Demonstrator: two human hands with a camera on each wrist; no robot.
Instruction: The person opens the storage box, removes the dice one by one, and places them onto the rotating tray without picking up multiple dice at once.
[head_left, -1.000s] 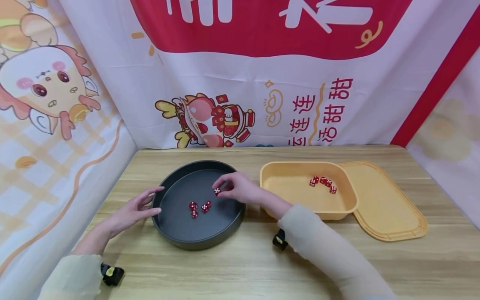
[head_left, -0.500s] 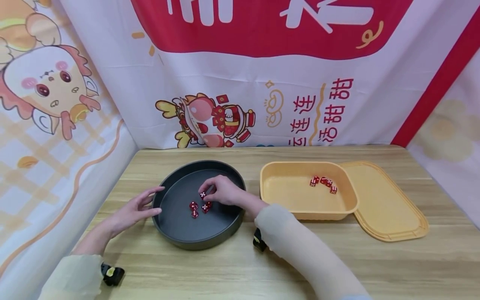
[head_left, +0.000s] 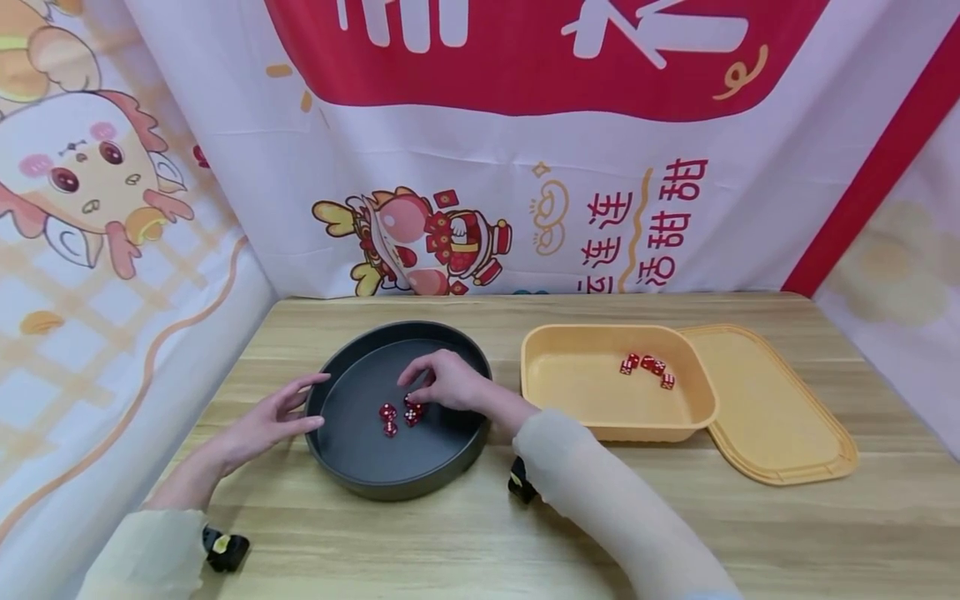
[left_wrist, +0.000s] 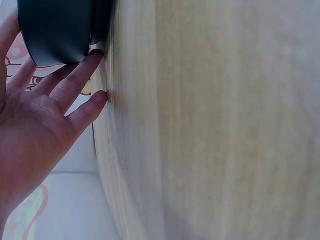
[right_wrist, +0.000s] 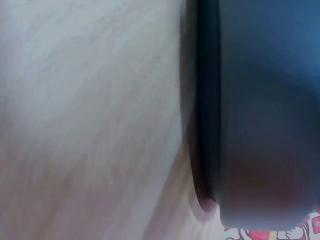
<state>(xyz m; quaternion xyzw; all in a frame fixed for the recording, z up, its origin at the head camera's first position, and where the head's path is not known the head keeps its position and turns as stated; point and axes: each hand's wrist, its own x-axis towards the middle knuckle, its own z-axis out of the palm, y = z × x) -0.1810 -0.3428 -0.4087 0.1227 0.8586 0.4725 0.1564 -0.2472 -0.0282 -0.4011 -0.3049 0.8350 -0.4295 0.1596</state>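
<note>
A round dark pan [head_left: 397, 483] stands on the table at the left in the head view. Inside it lies a loose cluster of red dice [head_left: 387, 412] with white pips. My right hand [head_left: 446, 382] is over the pan; one red die [head_left: 408, 400] lies just under its thumb tip, at the cluster's upper edge. Thumb and forefinger are apart, with no die visible between them. My left hand [head_left: 266, 421] rests against the pan's left side, fingers spread and fairly straight. The left wrist view shows its fingers touching the pan's outer wall [left_wrist: 57, 35].
A yellow-orange plastic box [head_left: 577, 375] right of the pan holds several red dice [head_left: 647, 363] near its far right corner. Its matching lid [head_left: 780, 417] lies flat on the wooden table [head_left: 450, 550], partly behind the box. A printed cloth [head_left: 480, 142] hangs behind.
My right hand has moved left over the dice, and the die it pinched has come down beside the cluster, out of the fingers. My left hand has stayed at the pan.
</note>
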